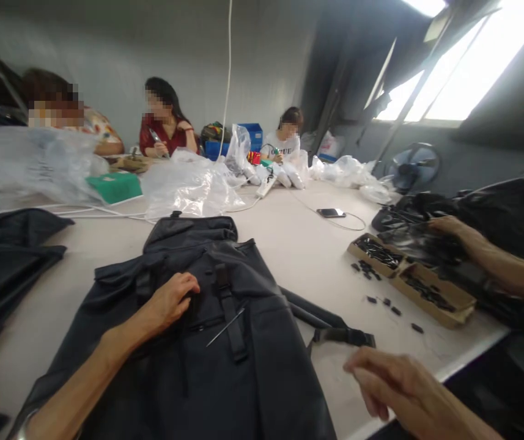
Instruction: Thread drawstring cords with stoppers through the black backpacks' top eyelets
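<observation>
A black backpack lies flat across the table in front of me, its top end pointing away. My left hand rests on its front with fingers curled and closed against the fabric; the fingertips are partly hidden. Just right of that hand a buckled strap runs down the bag. Across this strap lies a thin metal rod, pointed like an awl. My right hand, slightly blurred, is held over the table edge to the right of the bag, fingers apart and holding nothing. Close to it is the bag's shoulder strap.
Two cardboard boxes of small black parts stand at right, with several loose pieces beside them. Another person's arm reaches over black bags there. A phone and plastic bags lie farther back; people sit opposite.
</observation>
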Tool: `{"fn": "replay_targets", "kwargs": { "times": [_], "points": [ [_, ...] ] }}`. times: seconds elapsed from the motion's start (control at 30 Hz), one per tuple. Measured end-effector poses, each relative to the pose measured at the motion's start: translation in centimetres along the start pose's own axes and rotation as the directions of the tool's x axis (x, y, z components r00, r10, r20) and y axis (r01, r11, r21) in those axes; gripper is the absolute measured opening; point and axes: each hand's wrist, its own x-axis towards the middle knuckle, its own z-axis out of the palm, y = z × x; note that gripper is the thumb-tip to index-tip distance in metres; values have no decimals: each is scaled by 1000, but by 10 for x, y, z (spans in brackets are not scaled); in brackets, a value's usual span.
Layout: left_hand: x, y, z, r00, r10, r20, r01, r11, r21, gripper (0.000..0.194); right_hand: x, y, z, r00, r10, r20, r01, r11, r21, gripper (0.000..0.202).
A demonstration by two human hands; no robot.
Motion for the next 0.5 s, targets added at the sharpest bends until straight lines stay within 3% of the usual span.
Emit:
{"fn": "replay_targets", "kwargs": {
  "times": [0.1, 0.17, 0.23, 0.37, 0.5],
  "points": [
    [-7, 4, -1, 999, -39, 5, 39, 999, -3, 30, 50, -14, 19, 973, -203, 111, 208, 978, -33, 20],
    [-8, 5, -3, 998, -69, -4, 69, 998, -12, 28, 80, -36, 44, 938, -334, 94, 339, 940, -44, 18],
    [-7, 3, -2, 994, -101, -38, 100, 994, -38, 24, 105, -63, 73, 894, -418, 160, 426, 905, -19, 19],
    [-6, -1, -1, 978, -161, -130, 141, 979, -146, 19, 152, -107, 134, 824, -474, 309, 510, 859, -40, 19],
    [-6, -2, -4, 965, -193, -177, 145, 957, -251, 19, 197, -115, 191, 851, -365, 377, 485, 822, -299, 14]
  ]
}}
